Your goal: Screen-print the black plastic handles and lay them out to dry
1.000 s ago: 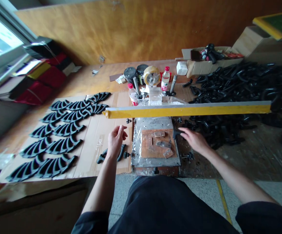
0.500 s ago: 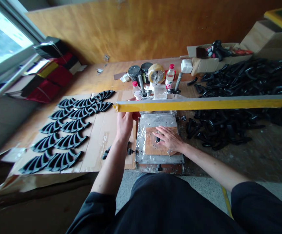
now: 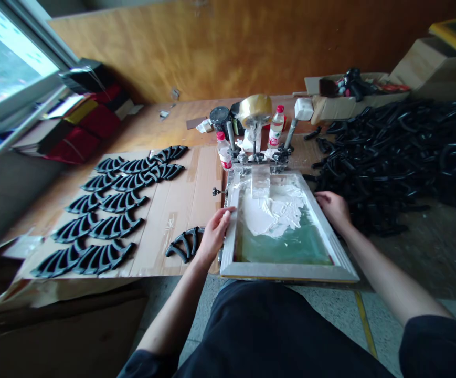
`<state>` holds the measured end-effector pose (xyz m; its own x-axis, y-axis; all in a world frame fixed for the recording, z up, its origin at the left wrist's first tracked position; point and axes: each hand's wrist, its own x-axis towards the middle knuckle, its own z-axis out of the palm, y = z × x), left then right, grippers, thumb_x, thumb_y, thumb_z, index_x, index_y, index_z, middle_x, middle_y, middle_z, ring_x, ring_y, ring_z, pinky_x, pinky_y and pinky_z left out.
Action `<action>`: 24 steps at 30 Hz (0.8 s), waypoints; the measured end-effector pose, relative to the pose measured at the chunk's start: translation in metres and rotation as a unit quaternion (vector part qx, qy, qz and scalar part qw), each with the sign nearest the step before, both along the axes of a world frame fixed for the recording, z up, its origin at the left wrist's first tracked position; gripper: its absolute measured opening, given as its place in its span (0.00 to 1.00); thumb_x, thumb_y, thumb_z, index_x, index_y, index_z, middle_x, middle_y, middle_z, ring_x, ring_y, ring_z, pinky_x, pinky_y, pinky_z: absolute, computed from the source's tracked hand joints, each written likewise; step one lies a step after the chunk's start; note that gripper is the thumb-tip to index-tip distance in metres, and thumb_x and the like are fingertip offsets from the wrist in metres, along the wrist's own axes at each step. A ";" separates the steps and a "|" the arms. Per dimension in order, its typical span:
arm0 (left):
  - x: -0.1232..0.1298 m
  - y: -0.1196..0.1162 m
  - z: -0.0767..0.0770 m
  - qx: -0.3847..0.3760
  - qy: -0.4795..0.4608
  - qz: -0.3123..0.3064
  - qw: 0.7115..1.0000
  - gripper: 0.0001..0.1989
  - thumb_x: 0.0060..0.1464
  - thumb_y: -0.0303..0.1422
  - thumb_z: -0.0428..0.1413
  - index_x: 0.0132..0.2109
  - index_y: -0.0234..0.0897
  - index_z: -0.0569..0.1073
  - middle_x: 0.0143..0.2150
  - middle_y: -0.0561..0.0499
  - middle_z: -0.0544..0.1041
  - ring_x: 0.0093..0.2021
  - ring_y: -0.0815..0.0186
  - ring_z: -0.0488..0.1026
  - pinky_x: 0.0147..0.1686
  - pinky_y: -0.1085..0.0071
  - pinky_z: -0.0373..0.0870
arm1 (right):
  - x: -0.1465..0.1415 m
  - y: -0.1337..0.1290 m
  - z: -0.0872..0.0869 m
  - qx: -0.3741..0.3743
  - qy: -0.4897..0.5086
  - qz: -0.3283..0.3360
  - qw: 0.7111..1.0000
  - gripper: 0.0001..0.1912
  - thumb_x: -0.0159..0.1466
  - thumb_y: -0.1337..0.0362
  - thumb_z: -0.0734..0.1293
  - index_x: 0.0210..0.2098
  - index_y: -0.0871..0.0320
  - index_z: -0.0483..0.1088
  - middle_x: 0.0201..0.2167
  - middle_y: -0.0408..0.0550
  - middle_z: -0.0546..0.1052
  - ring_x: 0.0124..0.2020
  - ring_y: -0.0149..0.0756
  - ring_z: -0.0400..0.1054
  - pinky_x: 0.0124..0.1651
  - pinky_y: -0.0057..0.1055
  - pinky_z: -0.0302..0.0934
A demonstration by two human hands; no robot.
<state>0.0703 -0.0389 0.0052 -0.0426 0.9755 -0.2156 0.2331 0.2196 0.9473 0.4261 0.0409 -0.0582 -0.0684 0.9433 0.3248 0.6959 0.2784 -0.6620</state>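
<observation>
A screen printing frame (image 3: 290, 271) lies lowered over the base plate, its grey metal border around a green mesh. Thick white ink (image 3: 269, 212) is spread over the upper part of the mesh. My left hand (image 3: 214, 231) is closed at the frame's left side, thumb and fingers on the border. Beside the right border is my right hand (image 3: 333, 210), fingers loosely bent and apart; whether they touch the frame is unclear. Just left of my left hand, a single black ribbed part (image 3: 184, 245) rests on cardboard. The small black piece on the base is hidden under the frame.
Rows of black ribbed parts (image 3: 115, 226) lie on cardboard (image 3: 159, 210) at left. Black parts form a heap (image 3: 401, 157) at right. Behind the hinge clamp (image 3: 255, 157) stand two red-capped bottles (image 3: 276, 128), a tape roll (image 3: 255, 109) and a dark jar (image 3: 220, 116).
The frame has swung down from its raised, edge-on position onto the base. My left hand came down with it. My right hand left the small black piece and moved right, beside the frame.
</observation>
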 end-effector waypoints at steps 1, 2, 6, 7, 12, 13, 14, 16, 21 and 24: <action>-0.001 -0.003 -0.014 -0.024 0.011 -0.003 1.000 0.27 0.57 0.50 0.51 0.59 0.42 0.68 0.28 0.55 0.70 0.24 0.72 0.62 0.23 0.77 0.58 | -0.002 0.009 0.006 0.017 0.004 -0.044 0.999 0.17 0.68 0.58 0.59 0.44 0.62 0.74 0.36 0.53 0.78 0.27 0.33 0.70 0.34 0.34 0.67; -0.001 -0.005 -0.028 -0.043 0.028 -0.004 0.999 0.29 0.57 0.49 0.52 0.62 0.44 0.64 0.27 0.56 0.69 0.23 0.73 0.61 0.23 0.77 0.57 | -0.010 0.017 0.013 0.038 -0.001 -0.067 0.997 0.17 0.66 0.59 0.61 0.49 0.61 0.72 0.43 0.56 0.77 0.31 0.36 0.71 0.37 0.36 0.68; -0.001 -0.003 -0.074 -0.057 0.131 0.006 0.990 0.30 0.57 0.44 0.52 0.65 0.45 0.61 0.25 0.58 0.68 0.24 0.72 0.63 0.26 0.76 0.57 | -0.082 0.036 0.043 0.093 -0.104 0.032 0.990 0.34 0.56 0.61 0.72 0.60 0.59 0.62 0.62 0.58 0.63 0.56 0.49 0.63 0.54 0.45 0.62; -0.001 -0.002 -0.081 -0.056 0.150 0.004 0.987 0.29 0.57 0.43 0.52 0.65 0.45 0.61 0.25 0.58 0.68 0.25 0.71 0.63 0.27 0.76 0.57 | -0.101 0.038 0.048 0.082 -0.140 0.073 0.984 0.33 0.56 0.62 0.73 0.59 0.59 0.63 0.60 0.57 0.65 0.57 0.50 0.62 0.55 0.45 0.61; -0.004 0.001 -0.095 -0.066 0.170 -0.009 0.983 0.28 0.57 0.45 0.50 0.63 0.44 0.63 0.28 0.56 0.71 0.27 0.69 0.66 0.28 0.75 0.59 | -0.142 0.021 0.039 -0.027 -0.261 0.191 0.946 0.07 0.60 0.64 0.68 0.39 0.56 0.72 0.36 0.47 0.77 0.39 0.41 0.70 0.38 0.33 0.62; -0.004 0.001 -0.096 -0.070 0.165 -0.008 0.984 0.28 0.57 0.45 0.50 0.63 0.44 0.63 0.28 0.56 0.71 0.27 0.69 0.67 0.28 0.75 0.59 | -0.139 0.012 0.035 -0.023 -0.272 0.215 0.938 0.04 0.61 0.66 0.66 0.37 0.56 0.72 0.35 0.47 0.77 0.37 0.39 0.70 0.36 0.31 0.61; -0.005 0.001 -0.096 -0.073 0.160 -0.006 0.984 0.28 0.57 0.46 0.50 0.63 0.44 0.63 0.29 0.56 0.72 0.28 0.69 0.67 0.28 0.74 0.59 | -0.135 0.003 0.031 -0.011 -0.279 0.249 0.927 0.05 0.61 0.69 0.64 0.36 0.56 0.72 0.35 0.47 0.76 0.37 0.38 0.70 0.35 0.30 0.59; -0.005 0.000 -0.097 -0.075 0.148 -0.005 0.986 0.28 0.57 0.46 0.51 0.63 0.45 0.63 0.30 0.55 0.73 0.28 0.69 0.68 0.29 0.74 0.60 | -0.122 -0.016 0.027 0.016 -0.285 0.334 0.898 0.10 0.60 0.74 0.61 0.36 0.57 0.72 0.35 0.48 0.76 0.37 0.36 0.69 0.35 0.29 0.57; -0.003 -0.001 -0.094 -0.079 0.120 0.003 0.990 0.29 0.57 0.47 0.51 0.63 0.44 0.64 0.31 0.54 0.73 0.27 0.70 0.67 0.28 0.75 0.61 | -0.104 -0.027 0.037 -0.011 -0.274 0.430 0.860 0.11 0.55 0.75 0.63 0.32 0.55 0.72 0.32 0.42 0.76 0.34 0.33 0.69 0.32 0.27 0.54; -0.003 -0.001 -0.090 -0.083 0.110 0.008 0.990 0.29 0.56 0.47 0.52 0.62 0.44 0.64 0.29 0.55 0.72 0.25 0.71 0.65 0.26 0.75 0.59 | -0.109 -0.025 0.033 0.012 -0.252 0.359 0.899 0.11 0.58 0.75 0.63 0.34 0.54 0.73 0.34 0.42 0.77 0.36 0.34 0.70 0.33 0.27 0.55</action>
